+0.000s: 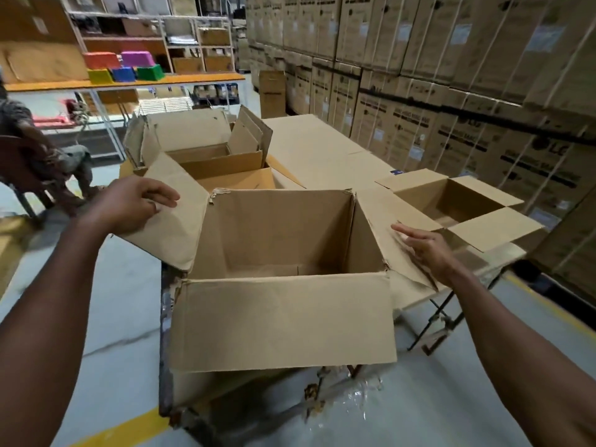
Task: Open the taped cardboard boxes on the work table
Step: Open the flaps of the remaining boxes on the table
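A large brown cardboard box [283, 321] stands open at the near end of the work table [316, 146], all its flaps folded outward and its inside empty. My left hand [129, 204] rests on the box's left flap [174, 227], fingers curled over the flap's upper edge. My right hand [425, 246] lies flat with fingers spread on the right flap [383, 221]. A smaller open box [461, 204] sits to the right. Further back on the table are two more open boxes [206, 156].
Tall stacks of printed cartons [451, 75] line the right side. Shelving with coloured bins [129, 66] stands at the back left. A person [38, 146] sits at the far left. Crumpled clear tape [358, 395] hangs below the table's near end. Yellow lines mark the floor.
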The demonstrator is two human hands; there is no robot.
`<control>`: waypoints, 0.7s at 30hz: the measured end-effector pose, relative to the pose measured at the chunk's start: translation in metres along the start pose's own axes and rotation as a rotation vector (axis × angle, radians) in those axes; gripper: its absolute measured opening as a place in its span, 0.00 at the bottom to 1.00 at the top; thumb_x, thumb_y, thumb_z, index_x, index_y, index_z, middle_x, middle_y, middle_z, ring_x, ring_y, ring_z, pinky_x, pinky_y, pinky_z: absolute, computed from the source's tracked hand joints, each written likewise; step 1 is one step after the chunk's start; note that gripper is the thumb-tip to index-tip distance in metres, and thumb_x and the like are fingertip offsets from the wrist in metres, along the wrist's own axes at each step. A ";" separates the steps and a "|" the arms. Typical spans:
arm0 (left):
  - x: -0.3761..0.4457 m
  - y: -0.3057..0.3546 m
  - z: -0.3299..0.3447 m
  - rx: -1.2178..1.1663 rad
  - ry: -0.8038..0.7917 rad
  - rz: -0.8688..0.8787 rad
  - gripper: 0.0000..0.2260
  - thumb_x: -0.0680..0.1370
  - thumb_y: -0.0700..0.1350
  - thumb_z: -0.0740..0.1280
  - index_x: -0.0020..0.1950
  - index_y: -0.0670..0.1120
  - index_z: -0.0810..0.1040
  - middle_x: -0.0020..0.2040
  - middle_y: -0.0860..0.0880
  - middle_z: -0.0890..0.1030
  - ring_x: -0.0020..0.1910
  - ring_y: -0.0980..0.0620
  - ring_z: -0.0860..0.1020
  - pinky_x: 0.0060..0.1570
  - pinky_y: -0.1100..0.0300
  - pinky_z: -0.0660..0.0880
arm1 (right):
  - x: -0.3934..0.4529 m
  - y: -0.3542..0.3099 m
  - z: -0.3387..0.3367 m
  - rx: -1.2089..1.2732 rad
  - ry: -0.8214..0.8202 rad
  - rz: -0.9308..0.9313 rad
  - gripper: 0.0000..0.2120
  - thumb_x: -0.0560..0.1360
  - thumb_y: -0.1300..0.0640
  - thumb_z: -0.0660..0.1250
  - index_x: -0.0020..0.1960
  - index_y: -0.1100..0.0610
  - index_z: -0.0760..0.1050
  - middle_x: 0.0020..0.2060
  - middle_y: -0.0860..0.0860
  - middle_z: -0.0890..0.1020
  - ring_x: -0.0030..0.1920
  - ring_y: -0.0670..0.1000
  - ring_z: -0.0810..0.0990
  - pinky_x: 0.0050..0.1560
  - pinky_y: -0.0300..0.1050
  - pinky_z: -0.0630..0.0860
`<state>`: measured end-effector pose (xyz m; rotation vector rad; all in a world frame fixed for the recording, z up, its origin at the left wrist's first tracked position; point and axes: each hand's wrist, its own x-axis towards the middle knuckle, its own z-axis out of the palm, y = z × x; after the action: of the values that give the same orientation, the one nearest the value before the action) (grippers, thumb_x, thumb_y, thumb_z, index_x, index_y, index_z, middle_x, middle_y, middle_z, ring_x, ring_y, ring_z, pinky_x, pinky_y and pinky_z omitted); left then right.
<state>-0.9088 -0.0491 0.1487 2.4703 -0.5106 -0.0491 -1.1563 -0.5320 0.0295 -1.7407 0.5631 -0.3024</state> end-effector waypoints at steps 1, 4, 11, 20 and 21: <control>-0.002 0.002 0.000 -0.005 0.008 -0.008 0.18 0.79 0.29 0.63 0.59 0.47 0.84 0.54 0.50 0.85 0.55 0.52 0.78 0.41 0.57 0.71 | -0.002 -0.005 -0.005 0.011 0.013 0.001 0.19 0.80 0.65 0.63 0.67 0.53 0.80 0.64 0.38 0.79 0.65 0.46 0.73 0.53 0.37 0.69; -0.004 0.010 -0.001 -0.034 -0.016 -0.025 0.20 0.78 0.28 0.61 0.59 0.48 0.83 0.52 0.52 0.85 0.58 0.50 0.79 0.44 0.57 0.72 | -0.006 -0.025 -0.021 0.004 0.053 -0.017 0.18 0.80 0.65 0.63 0.66 0.52 0.81 0.58 0.41 0.84 0.64 0.46 0.77 0.54 0.40 0.71; 0.003 0.025 -0.004 0.022 -0.076 0.007 0.20 0.78 0.31 0.63 0.60 0.52 0.82 0.57 0.53 0.84 0.60 0.49 0.79 0.60 0.47 0.78 | -0.002 -0.085 -0.029 -0.180 -0.095 -0.091 0.19 0.79 0.68 0.64 0.63 0.50 0.81 0.56 0.44 0.85 0.62 0.45 0.80 0.62 0.43 0.74; -0.002 0.030 0.003 0.039 -0.019 0.066 0.21 0.75 0.26 0.68 0.62 0.46 0.82 0.59 0.46 0.83 0.61 0.49 0.79 0.62 0.53 0.75 | -0.024 -0.141 0.002 -0.488 -0.096 -0.167 0.22 0.74 0.74 0.66 0.59 0.52 0.83 0.59 0.47 0.83 0.58 0.44 0.79 0.64 0.52 0.75; -0.007 0.030 0.003 0.038 0.004 0.084 0.21 0.74 0.26 0.68 0.62 0.46 0.82 0.59 0.46 0.84 0.60 0.49 0.80 0.62 0.54 0.75 | -0.028 -0.145 0.007 -0.511 -0.081 -0.192 0.23 0.74 0.75 0.65 0.59 0.53 0.83 0.58 0.47 0.83 0.55 0.41 0.79 0.64 0.50 0.75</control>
<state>-0.9257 -0.0705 0.1626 2.4827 -0.6184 -0.0011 -1.1470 -0.4880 0.1700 -2.2977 0.4368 -0.2323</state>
